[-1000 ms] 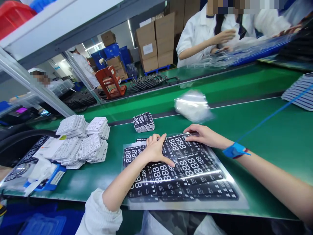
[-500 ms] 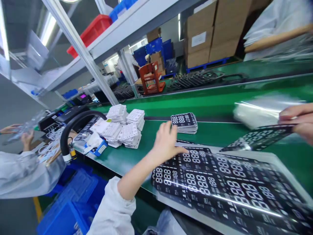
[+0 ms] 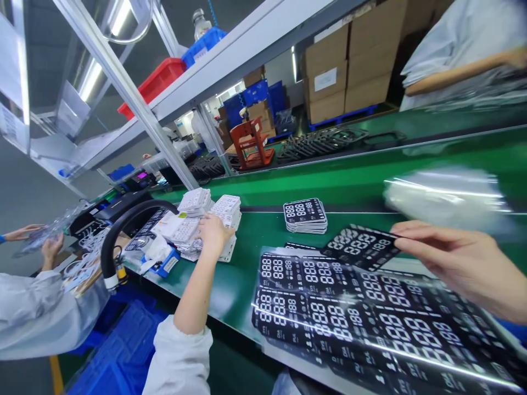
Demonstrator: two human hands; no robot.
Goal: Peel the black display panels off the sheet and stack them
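My right hand pinches a black display panel with white segment digits, holding it just above the sheet. That sheet of black panels lies in a clear plastic tray on the green conveyor belt. My left hand rests on stacked white plastic frames, and I cannot tell whether it grips any. A squared stack of black panels sits between my hands. A blurred clear plastic bag hangs beyond my right hand.
A black hose loop and a blue-and-white pack stand left of the white frames. A co-worker's hands hold clear plastic at far left. Another co-worker's forearm crosses the far belt. Blue crates lie below the belt.
My left hand has moved left from above the sheet onto the white frames. My right hand has carried the black panel left, over the sheet. The view has shifted slightly.
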